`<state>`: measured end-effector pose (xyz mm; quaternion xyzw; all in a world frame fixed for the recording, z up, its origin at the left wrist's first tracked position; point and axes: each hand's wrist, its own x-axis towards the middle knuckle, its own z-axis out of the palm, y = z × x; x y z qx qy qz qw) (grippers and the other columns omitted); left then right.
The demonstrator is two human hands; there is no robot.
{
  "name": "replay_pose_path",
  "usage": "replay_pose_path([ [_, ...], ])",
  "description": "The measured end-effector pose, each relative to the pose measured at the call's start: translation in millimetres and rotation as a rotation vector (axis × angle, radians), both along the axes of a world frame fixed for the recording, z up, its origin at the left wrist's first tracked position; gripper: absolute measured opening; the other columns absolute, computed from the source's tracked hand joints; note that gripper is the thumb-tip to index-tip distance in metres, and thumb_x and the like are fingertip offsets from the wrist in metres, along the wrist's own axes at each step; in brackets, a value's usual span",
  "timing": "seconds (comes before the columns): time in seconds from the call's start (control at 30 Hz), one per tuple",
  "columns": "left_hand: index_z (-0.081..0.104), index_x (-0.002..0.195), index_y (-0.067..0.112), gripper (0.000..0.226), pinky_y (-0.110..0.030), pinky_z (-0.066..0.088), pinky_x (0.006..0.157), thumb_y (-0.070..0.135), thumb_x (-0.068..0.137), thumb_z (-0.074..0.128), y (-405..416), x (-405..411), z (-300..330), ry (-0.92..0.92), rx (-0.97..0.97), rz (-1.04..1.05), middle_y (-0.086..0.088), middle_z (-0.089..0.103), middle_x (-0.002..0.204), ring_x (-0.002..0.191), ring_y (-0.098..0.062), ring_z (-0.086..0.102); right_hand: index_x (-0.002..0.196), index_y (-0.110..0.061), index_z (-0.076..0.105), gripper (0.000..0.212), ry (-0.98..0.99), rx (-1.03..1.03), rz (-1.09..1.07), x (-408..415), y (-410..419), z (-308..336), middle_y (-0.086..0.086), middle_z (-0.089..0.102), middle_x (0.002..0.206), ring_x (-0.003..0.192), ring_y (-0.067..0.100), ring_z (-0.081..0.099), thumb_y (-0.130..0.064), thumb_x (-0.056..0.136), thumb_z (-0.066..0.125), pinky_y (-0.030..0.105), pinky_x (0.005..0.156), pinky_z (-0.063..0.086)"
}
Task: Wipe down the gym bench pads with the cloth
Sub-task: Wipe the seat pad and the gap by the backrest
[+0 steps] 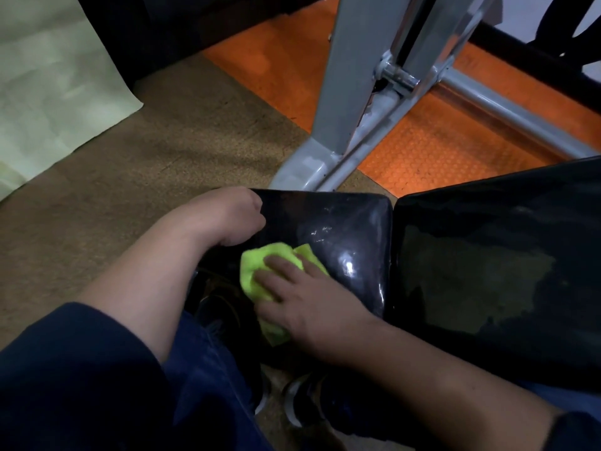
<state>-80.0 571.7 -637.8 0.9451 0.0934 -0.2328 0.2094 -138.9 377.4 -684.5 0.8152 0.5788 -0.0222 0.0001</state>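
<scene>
Lime-green cloth (260, 271) lies bunched on the near left part of the small black seat pad (344, 242). The right hand (305, 307) presses it with flat, spread fingers. The left hand (234, 216) grips the pad's far left edge, its fingers curled over and hidden. The larger back pad (494, 271) sits just right of it. Beyond stands the grey metal frame (354, 102) on an orange mat (429, 151). No writing is readable anywhere.

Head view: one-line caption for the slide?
Right hand presses a green cloth flat on the black seat pad while the left hand grips the pad's far edge.
</scene>
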Motion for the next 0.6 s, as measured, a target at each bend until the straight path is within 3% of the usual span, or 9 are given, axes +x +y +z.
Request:
replay_pose_path([
  [0.1, 0.056, 0.07, 0.019, 0.022, -0.031, 0.039, 0.061, 0.018, 0.091, 0.052, -1.0, 1.1, 3.3, 0.009, 0.011, -0.012, -0.006, 0.064, 0.081, 0.079, -0.025, 0.06, 0.112, -0.023, 0.065, 0.034, 0.017, 0.036, -0.149, 18.9, 13.2, 5.1, 0.013, 0.054, 0.126, 0.126, 0.041, 0.042, -0.026, 0.078, 0.07, 0.056, 0.097, 0.043],
  [0.3, 0.057, 0.074, 0.018, 0.019, -0.032, 0.038, 0.063, 0.019, 0.092, 0.052, 0.8, -1.4, 4.9, 0.009, 0.068, 0.003, -0.004, 0.059, 0.081, 0.084, -0.027, 0.059, 0.113, -0.023, 0.065, 0.045, 0.075, 0.046, -0.086, 23.5, 7.0, 4.5, 0.014, 0.054, 0.13, 0.128, 0.041, 0.043, -0.026, 0.07, 0.077, 0.056, 0.096, 0.042],
  [0.43, 0.055, 0.071, 0.02, 0.022, -0.031, 0.037, 0.065, 0.021, 0.092, 0.052, 8.4, 0.6, 3.3, 0.02, 0.088, 0.024, -0.003, 0.057, 0.08, 0.084, -0.027, 0.058, 0.112, -0.019, 0.066, 0.046, 0.122, 0.123, -0.244, 33.1, 23.2, 11.0, 0.016, 0.055, 0.126, 0.123, 0.042, 0.047, -0.018, 0.066, 0.074, 0.051, 0.092, 0.045],
  [0.6, 0.052, 0.071, 0.021, 0.02, -0.031, 0.04, 0.069, 0.017, 0.091, 0.051, 16.1, 0.2, -1.1, 0.043, 0.115, 0.027, -0.005, 0.057, 0.086, 0.088, -0.028, 0.058, 0.117, -0.019, 0.063, 0.051, 0.146, 0.099, -0.18, 30.7, 12.4, 8.6, 0.014, 0.052, 0.132, 0.128, 0.04, 0.043, -0.022, 0.067, 0.074, 0.052, 0.094, 0.043],
])
